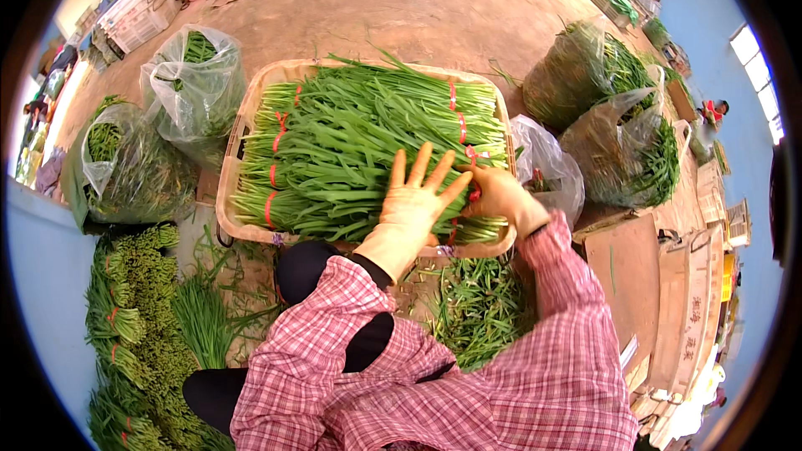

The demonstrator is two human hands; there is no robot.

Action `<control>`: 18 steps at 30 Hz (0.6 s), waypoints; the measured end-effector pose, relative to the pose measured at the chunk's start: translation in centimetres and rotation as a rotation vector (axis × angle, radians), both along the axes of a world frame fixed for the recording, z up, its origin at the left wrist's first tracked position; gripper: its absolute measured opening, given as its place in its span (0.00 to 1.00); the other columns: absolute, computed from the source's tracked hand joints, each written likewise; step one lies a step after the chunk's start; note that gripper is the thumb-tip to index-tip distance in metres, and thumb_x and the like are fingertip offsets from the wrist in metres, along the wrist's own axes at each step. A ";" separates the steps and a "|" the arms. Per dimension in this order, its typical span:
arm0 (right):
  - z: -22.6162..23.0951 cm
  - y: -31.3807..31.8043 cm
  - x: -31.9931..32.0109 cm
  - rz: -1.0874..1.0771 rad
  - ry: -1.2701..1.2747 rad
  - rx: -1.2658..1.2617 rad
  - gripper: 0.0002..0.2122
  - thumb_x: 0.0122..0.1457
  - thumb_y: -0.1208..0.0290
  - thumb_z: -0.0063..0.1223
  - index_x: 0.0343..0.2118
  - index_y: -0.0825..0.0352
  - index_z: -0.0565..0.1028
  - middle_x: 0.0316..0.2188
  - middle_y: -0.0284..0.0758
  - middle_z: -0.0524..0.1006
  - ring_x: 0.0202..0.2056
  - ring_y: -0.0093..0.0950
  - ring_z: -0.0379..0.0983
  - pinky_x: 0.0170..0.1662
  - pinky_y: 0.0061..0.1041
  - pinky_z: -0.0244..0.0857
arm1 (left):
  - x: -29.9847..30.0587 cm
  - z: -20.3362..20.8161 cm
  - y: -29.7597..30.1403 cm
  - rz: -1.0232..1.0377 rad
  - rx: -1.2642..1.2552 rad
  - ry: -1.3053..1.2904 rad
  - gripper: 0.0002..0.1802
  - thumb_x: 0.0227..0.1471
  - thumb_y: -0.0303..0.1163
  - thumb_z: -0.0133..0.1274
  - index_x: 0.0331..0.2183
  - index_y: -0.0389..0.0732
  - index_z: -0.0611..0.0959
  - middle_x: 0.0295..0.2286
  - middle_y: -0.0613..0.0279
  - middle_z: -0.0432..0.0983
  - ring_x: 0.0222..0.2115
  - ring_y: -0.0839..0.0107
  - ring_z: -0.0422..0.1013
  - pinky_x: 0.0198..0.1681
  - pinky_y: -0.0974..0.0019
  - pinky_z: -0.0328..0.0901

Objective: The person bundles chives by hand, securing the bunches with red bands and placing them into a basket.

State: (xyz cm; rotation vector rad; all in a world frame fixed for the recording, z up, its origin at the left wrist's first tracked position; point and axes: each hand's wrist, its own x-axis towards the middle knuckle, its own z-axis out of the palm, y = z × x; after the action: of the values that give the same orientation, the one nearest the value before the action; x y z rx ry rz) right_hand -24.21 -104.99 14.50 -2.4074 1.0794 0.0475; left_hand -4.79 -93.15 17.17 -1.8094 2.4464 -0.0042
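Observation:
A pale plastic crate [227, 192] in front of me is heaped with bundles of garlic chives [351, 138], bound with red ties near their pale stem ends. My left hand [413, 205], in a cream rubber glove, lies flat on the leaves with its fingers spread. At the crate's right side, my right hand [501, 199], gloved too, has its fingers curled round the stem end of a bundle beside a red tie [475, 192]. Part of that bundle is hidden under the fingers.
Clear bags of greens stand left [196, 100] and right [618, 146] of the crate. Bunches of budded green stems [146, 284] lie at lower left. Loose leaves [480, 309] cover the floor near me. A brown board [620, 284] and cartons [689, 317] are at right.

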 end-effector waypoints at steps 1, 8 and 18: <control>-0.2 1.2 0.6 0.027 -0.025 -0.252 0.41 0.34 0.61 0.76 0.56 0.61 0.70 0.47 0.41 0.77 0.51 0.41 0.73 0.52 0.38 0.68 | 1.1 -0.7 -0.4 0.041 0.076 -0.028 0.72 0.26 0.64 0.69 0.67 0.65 0.46 0.69 0.60 0.38 0.68 0.44 0.33 0.64 0.29 0.32; -2.4 1.3 0.3 0.120 -0.084 -0.450 0.49 0.35 0.62 0.74 0.64 0.64 0.59 0.61 0.43 0.64 0.63 0.44 0.57 0.64 0.43 0.53 | 4.6 -5.5 -1.6 0.129 0.162 0.081 0.62 0.39 0.55 0.67 0.68 0.65 0.47 0.69 0.59 0.35 0.68 0.46 0.31 0.62 0.24 0.36; -4.0 5.5 0.3 0.150 -0.079 -0.727 0.24 0.57 0.77 0.55 0.57 0.73 0.68 0.57 0.47 0.70 0.59 0.43 0.64 0.61 0.40 0.57 | 3.0 -16.5 -4.9 0.004 -0.399 0.414 0.32 0.52 0.57 0.48 0.57 0.60 0.69 0.64 0.58 0.53 0.67 0.44 0.38 0.62 0.22 0.28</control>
State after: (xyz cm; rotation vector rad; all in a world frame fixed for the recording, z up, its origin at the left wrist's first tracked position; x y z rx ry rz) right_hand -23.92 -99.49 10.46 -3.0912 0.9874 -0.4612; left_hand -1.79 -98.06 0.72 -2.1589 2.8932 -0.1409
